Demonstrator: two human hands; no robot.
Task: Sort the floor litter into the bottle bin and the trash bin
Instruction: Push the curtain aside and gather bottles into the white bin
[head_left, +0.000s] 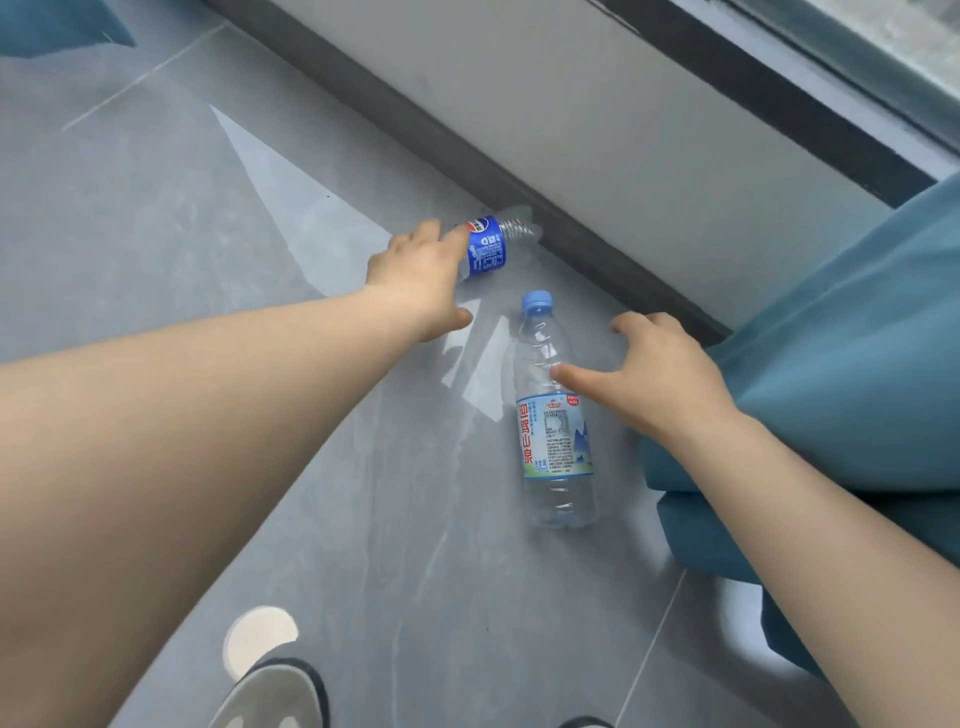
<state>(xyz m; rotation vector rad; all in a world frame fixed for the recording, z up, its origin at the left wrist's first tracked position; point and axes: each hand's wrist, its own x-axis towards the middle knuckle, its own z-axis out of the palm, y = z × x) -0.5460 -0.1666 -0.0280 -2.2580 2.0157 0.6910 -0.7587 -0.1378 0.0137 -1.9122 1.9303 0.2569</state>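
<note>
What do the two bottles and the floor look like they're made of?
The capped bottle: clear thin plastic, glossy; floor shows through, ribbed walls, light blue plastic cap. The dark-label bottle: likewise clear ribbed plastic, with a printed film label. The floor: probably polished stone-look tile; grout lines, sheen.

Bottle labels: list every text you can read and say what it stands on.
"迎驾山泉": red characters, running down the label of the capped bottle.
Small print on that same label: too small to read.
White print on the blue-label bottle: too blurred to read.
</note>
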